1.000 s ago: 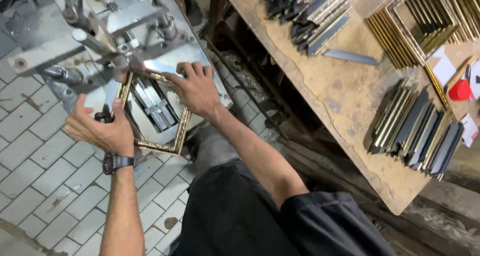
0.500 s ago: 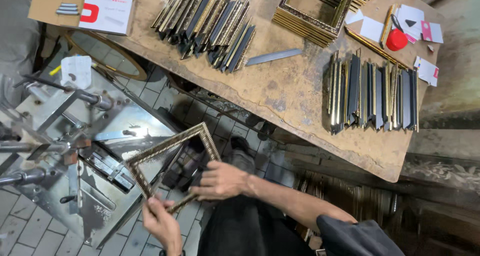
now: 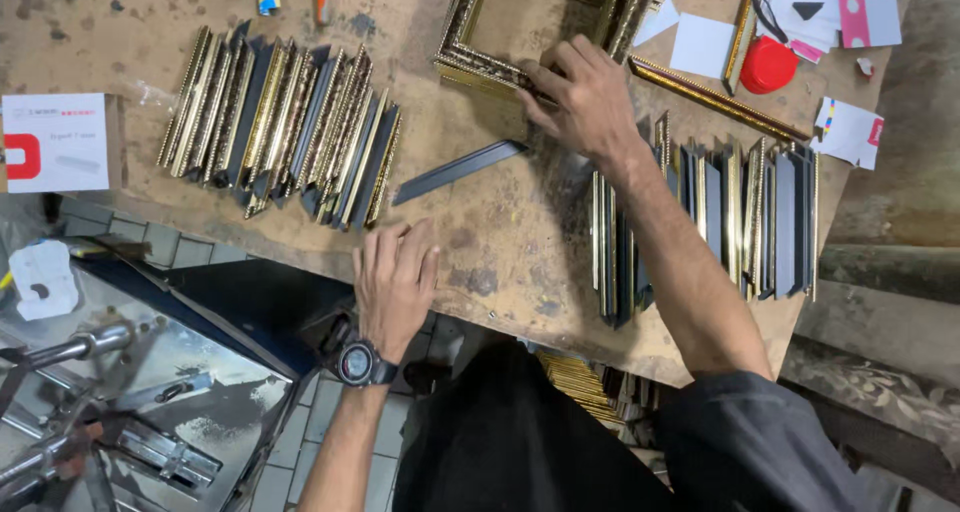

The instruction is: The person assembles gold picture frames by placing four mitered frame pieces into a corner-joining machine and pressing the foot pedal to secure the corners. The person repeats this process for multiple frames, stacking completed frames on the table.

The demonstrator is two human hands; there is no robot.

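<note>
A white rectangular box (image 3: 55,142) with a red mark sits at the left edge of the tabletop (image 3: 500,242). Near the far right corner lie loose white paper slips (image 3: 700,44), a pink-and-white card (image 3: 868,18), a small white label with coloured stripes (image 3: 846,132) and a round red lid (image 3: 768,65). A white tag (image 3: 40,279) hangs below the tabletop's left end, above the metal machine (image 3: 130,412).

The right hand (image 3: 585,97) reaches across to the far side, fingers curled and pressing on the near rail of the stack of gold frames (image 3: 530,22); whether it truly grips the rail cannot be told. The left hand (image 3: 395,282), with a black wristwatch (image 3: 358,364), lies open and flat, palm down, at the near edge. Between the hands lies a single dark moulding strip (image 3: 455,172). Rows of gold and dark moulding pieces (image 3: 280,132) lie at the left, and more of them (image 3: 710,222) at the right.
</note>
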